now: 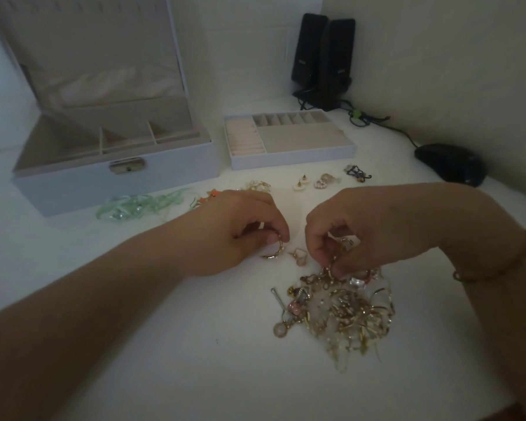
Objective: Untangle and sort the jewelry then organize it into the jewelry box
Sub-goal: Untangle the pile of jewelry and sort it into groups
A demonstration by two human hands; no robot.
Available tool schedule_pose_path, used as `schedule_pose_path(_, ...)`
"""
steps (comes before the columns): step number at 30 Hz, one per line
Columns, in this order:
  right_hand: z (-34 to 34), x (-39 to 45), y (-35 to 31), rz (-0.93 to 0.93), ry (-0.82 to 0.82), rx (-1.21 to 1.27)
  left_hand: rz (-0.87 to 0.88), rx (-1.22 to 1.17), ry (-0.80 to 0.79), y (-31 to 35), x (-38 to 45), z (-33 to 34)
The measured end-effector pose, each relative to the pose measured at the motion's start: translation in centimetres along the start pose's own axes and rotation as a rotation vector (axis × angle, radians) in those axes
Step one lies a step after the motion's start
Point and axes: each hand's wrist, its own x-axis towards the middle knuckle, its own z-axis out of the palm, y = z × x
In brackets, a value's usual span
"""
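A dim room corner where two plain pale walls [438,56] meet above a white tabletop [195,360]. Two black speakers [325,56] stand in the corner, a dark computer mouse [450,164] nearby.

2 hands [240,229], 1 jewelry box [116,180], 1 tray [292,159], 2 speakers [322,56], 1 mouse [450,164], 1 tangled pile [340,311]

Jewelry box [116,180] back-left, tray [292,159] to its right; tangled pile [340,311] front-center on table [195,344].

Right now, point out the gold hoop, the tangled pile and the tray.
gold hoop [273,251]: head view, on its lower curve below the left fingers.
tangled pile [343,314]: head view, on its middle.
tray [292,161]: head view, on its front wall.
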Motion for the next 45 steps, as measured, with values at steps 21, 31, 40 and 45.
schedule_pose_path(21,-0.8,-0.4,0.6,-0.146,0.238,0.445,-0.293,-0.42,0.061,0.5,0.0,-1.4)
schedule_pose_path(31,0.2,2.8,-0.5,0.051,0.644,0.488,-0.407,-0.133,0.083,-1.2,-0.2,-4.0)
schedule_pose_path(40,-0.4,6.3,-2.5,0.131,0.428,0.569,-0.385,0.047,-0.049,-2.3,-0.8,-5.1)
schedule_pose_path(45,-1.2,8.7,-3.9,0.158,0.287,0.664,-0.406,0.086,-0.12,-3.2,-1.8,-6.6)
